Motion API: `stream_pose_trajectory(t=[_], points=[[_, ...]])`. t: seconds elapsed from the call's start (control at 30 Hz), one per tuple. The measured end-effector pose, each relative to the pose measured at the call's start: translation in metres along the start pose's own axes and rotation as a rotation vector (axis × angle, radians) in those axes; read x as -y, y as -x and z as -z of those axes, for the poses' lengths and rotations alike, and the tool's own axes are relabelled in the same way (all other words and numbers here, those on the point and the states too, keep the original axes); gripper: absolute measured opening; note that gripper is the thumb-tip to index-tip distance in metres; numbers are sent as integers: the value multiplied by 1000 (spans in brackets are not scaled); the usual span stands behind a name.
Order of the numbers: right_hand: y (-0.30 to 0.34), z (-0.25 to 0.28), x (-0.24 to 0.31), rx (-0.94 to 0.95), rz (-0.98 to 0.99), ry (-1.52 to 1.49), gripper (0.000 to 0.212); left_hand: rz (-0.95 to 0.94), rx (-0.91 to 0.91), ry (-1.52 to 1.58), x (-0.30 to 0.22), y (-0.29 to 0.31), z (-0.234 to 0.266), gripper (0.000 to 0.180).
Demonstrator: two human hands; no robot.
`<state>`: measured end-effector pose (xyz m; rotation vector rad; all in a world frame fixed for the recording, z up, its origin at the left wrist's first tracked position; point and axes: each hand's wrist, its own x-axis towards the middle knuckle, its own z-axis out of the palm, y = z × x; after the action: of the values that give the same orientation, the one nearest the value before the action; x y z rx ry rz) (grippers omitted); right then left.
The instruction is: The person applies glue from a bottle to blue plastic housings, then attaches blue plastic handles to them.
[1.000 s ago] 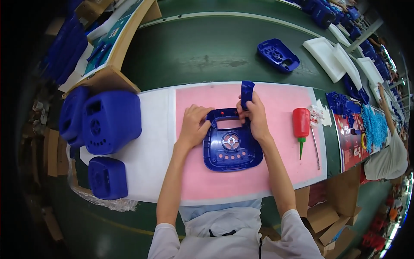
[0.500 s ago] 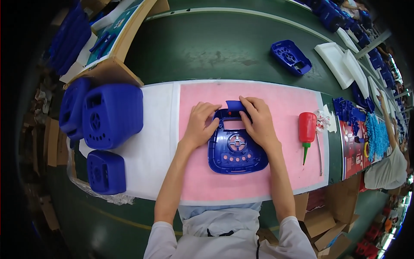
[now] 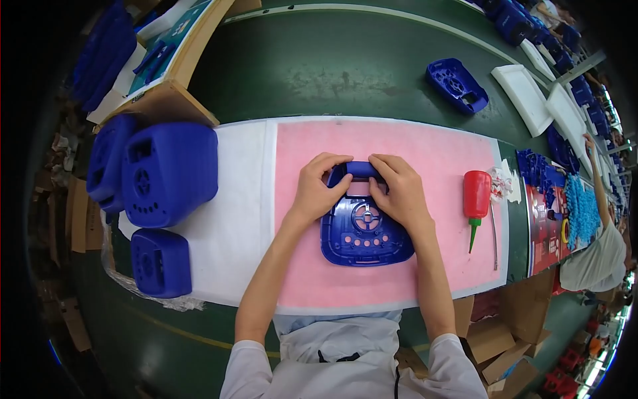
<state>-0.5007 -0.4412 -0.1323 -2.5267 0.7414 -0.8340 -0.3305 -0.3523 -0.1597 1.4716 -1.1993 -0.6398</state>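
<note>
A blue plastic housing shell [image 3: 335, 233] lies hollow side up before me, with a round grille and a row of small holes. Across its far, handle end sits a smooth curved blue handle cover [image 3: 361, 169]. My left hand [image 3: 318, 189] is closed on the left end of this cover and the shell's rim, thumb on the near side. At the right end my right hand [image 3: 401, 191] grips the cover in the same way, fingers beyond it and thumb inside the opening. How the cover meets the shell beneath is hidden.
A red glue bottle [image 3: 476, 193] with a green nozzle lies on the pink mat [image 3: 438, 266] beside a thin metal rod [image 3: 494, 243]. Several blue housings [image 3: 169, 176] stand at left. Another shell [image 3: 456, 86] and white trays [image 3: 522, 100] lie farther off. A co-worker [image 3: 595, 256] is at right.
The handle cover, which stuck up tilted beyond the shell's far end, now lies lower and level across it. My left fingers have moved onto its left end.
</note>
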Motion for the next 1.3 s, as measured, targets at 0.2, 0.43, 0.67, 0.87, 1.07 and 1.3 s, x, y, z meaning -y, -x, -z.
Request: stream_pose_trajectory(t=[0.2,0.43,0.67,0.87,1.07,1.3], points=[[0,0,-1,12,-8,-8,32,5,-10,-3,0,0,1,28],[1,0,-1,21,-8,5,35,-18,7,-26,0,-1,2,27],[1,0,-4,19,41,30,35,-22,-8,-24,-4,0,1,27],[2,0,-2,46,-41,-25,34,-39,-22,-34,-4,0,3,25],[2,0,-5,47,24,37,36,-21,0,-58,-1,0,2,24],[-2,19,5,100,35,125,55,-35,-17,-30,-1,0,0,25]])
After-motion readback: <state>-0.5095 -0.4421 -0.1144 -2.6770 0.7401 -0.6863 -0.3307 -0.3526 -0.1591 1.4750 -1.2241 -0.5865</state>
